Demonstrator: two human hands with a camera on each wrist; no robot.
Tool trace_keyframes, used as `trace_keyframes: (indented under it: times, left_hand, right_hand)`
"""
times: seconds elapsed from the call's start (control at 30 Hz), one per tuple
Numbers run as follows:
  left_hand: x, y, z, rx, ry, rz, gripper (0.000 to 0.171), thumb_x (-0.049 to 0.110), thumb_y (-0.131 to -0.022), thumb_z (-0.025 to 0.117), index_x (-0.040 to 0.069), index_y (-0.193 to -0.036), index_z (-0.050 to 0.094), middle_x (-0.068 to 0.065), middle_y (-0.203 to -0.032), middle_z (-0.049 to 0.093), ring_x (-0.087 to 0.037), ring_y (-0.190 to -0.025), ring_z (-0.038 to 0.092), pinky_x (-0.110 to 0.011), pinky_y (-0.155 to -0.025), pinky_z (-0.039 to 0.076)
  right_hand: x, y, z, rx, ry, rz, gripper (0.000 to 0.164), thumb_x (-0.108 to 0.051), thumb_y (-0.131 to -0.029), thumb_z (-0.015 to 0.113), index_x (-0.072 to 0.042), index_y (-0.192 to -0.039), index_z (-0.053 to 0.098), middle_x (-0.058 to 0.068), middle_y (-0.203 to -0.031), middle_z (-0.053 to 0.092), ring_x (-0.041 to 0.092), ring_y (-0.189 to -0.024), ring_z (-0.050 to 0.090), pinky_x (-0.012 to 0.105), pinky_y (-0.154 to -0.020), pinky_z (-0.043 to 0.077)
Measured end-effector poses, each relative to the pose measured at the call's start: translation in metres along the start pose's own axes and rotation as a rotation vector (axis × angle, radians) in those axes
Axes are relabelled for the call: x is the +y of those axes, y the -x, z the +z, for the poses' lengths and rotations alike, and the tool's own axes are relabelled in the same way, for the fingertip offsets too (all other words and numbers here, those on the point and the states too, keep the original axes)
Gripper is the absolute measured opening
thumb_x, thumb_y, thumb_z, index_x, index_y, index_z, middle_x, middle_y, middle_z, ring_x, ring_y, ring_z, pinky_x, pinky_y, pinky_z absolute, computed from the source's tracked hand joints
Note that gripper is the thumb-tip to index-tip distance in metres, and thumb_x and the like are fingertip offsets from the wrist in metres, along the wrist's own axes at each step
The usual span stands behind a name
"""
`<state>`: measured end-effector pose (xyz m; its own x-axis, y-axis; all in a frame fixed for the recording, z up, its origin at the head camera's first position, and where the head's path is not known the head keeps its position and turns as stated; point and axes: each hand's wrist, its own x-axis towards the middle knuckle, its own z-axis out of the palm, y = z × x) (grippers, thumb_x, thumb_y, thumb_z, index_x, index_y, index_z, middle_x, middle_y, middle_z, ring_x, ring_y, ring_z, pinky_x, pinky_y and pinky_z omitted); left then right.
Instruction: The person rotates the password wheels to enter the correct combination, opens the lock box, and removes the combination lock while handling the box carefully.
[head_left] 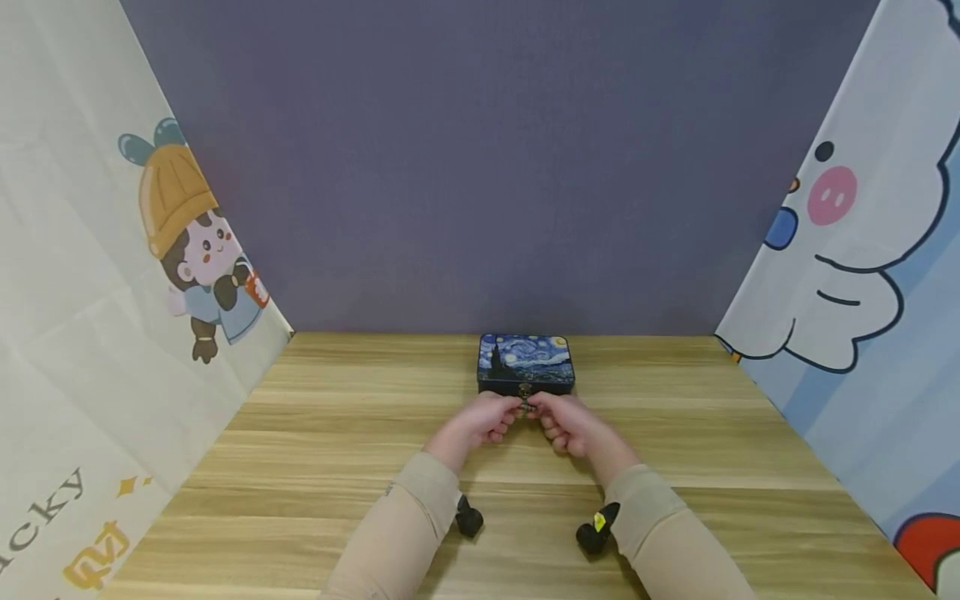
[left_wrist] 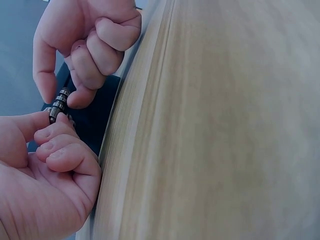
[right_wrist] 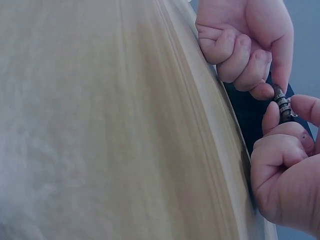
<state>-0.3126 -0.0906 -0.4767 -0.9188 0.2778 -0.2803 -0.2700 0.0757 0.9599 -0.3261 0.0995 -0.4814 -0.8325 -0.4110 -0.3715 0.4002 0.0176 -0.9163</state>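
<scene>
A small combination padlock (left_wrist: 59,104) with numbered dials hangs at the front clasp (head_left: 525,388) of a dark box (head_left: 525,360), whose lid carries a swirling blue night-sky painting. The left hand (head_left: 486,417) pinches one end of the padlock between thumb and forefinger, its other fingers curled in. From the opposite side, the right hand (head_left: 570,425) has its thumb and forefinger around the dial part, other fingers folded. In the head view the fingertips cover much of the padlock. The box is shut and its front faces the person.
The box stands near the far edge of a wood-grain table (head_left: 360,417), before a grey-purple panel (head_left: 510,167). Printed cartoon cloths (head_left: 67,275) flank both sides. Black wrist-worn devices (head_left: 469,518) hang by the beige sleeves (head_left: 405,525).
</scene>
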Motion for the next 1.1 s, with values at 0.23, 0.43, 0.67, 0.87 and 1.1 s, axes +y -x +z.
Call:
trace_keyframes:
  times: [0.23, 0.43, 0.67, 0.87, 1.1]
  left_hand:
    - [-0.0004, -0.0010, -0.0005, 0.004, 0.011, 0.000, 0.028, 0.025, -0.102, 0.054, 0.004, -0.084, 0.059, 0.006, -0.059, 0.035, -0.007, -0.046, 0.026, -0.022, -0.043, 0.024]
    - [-0.0008, -0.0015, -0.0011, -0.003, 0.011, 0.000, 0.028, 0.025, -0.103, 0.054, 0.004, -0.085, 0.059, 0.006, -0.059, 0.035, -0.008, -0.046, 0.025, -0.022, -0.044, 0.024]
    - [-0.0011, -0.0021, -0.0014, -0.001, 0.009, 0.002, 0.029, 0.025, -0.103, 0.054, 0.004, -0.084, 0.059, 0.006, -0.060, 0.035, -0.008, -0.046, 0.025, -0.022, -0.044, 0.023]
    - [-0.0016, -0.0036, -0.0017, 0.006, -0.001, -0.001, 0.029, 0.026, -0.103, 0.054, 0.005, -0.083, 0.059, 0.006, -0.060, 0.036, -0.008, -0.047, 0.025, -0.023, -0.044, 0.024]
    - [-0.0018, -0.0046, -0.0023, 0.006, -0.011, -0.008, 0.029, 0.026, -0.104, 0.054, 0.005, -0.085, 0.060, 0.005, -0.061, 0.036, -0.009, -0.048, 0.026, -0.023, -0.046, 0.025]
  right_hand:
    - [0.0012, -0.0017, 0.0023, 0.004, -0.004, -0.009, 0.025, -0.028, -0.093, 0.061, -0.004, -0.088, 0.058, -0.009, -0.054, 0.028, 0.005, -0.043, 0.020, 0.021, -0.039, 0.017]
    - [0.0018, -0.0019, 0.0040, 0.011, -0.009, -0.013, 0.024, -0.027, -0.093, 0.059, -0.004, -0.087, 0.056, -0.009, -0.054, 0.027, 0.005, -0.043, 0.019, 0.021, -0.039, 0.017]
    - [0.0022, -0.0027, 0.0050, 0.011, -0.016, -0.020, 0.022, -0.025, -0.092, 0.059, -0.004, -0.088, 0.055, -0.009, -0.055, 0.027, 0.005, -0.043, 0.019, 0.020, -0.039, 0.017]
    - [0.0027, -0.0034, 0.0048, 0.014, -0.021, -0.022, 0.021, -0.024, -0.092, 0.060, -0.003, -0.088, 0.055, -0.008, -0.056, 0.028, 0.004, -0.043, 0.020, 0.020, -0.039, 0.017]
    - [0.0033, -0.0045, 0.0039, 0.015, -0.026, -0.021, 0.021, -0.024, -0.091, 0.061, -0.004, -0.088, 0.056, -0.008, -0.056, 0.029, 0.004, -0.043, 0.021, 0.020, -0.039, 0.018]
